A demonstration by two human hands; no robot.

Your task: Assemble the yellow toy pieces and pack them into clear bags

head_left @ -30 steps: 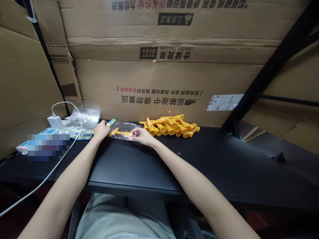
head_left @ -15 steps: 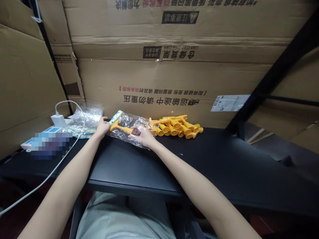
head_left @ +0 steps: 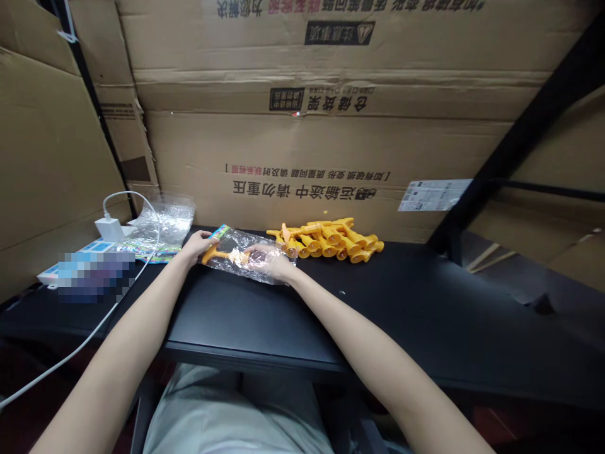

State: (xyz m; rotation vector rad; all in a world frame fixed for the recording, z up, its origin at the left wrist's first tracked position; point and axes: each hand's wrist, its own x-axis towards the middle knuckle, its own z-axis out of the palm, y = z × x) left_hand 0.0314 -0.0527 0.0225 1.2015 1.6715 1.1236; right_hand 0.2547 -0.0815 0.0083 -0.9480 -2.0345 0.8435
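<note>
A clear plastic bag (head_left: 227, 269) with a colourful printed header lies slanted above the black table. An orange plastic piece (head_left: 215, 254) with a T-shaped end is inside it. My left hand (head_left: 195, 247) is closed on the bag's header end, by the T-shaped end. My right hand (head_left: 271, 263) is closed around the other end of the orange piece, with clear film over its fingers. Glare on the film partly hides the fingertips. Just right of the bag, a pile of similar orange pieces (head_left: 333, 239) lies with their round ends facing me.
More clear bags (head_left: 163, 227) with printed edges lie at the back left. Beside them are a white charger (head_left: 109, 229), its white cable (head_left: 106, 315) and a blurred-out object. Cardboard (head_left: 302, 145) walls the back of the black table (head_left: 227, 315); a black frame post (head_left: 501, 139) slants at right.
The bag and orange piece have shifted slightly left and down. My left hand has changed its hold at the header, and my right hand sits slightly lower.
</note>
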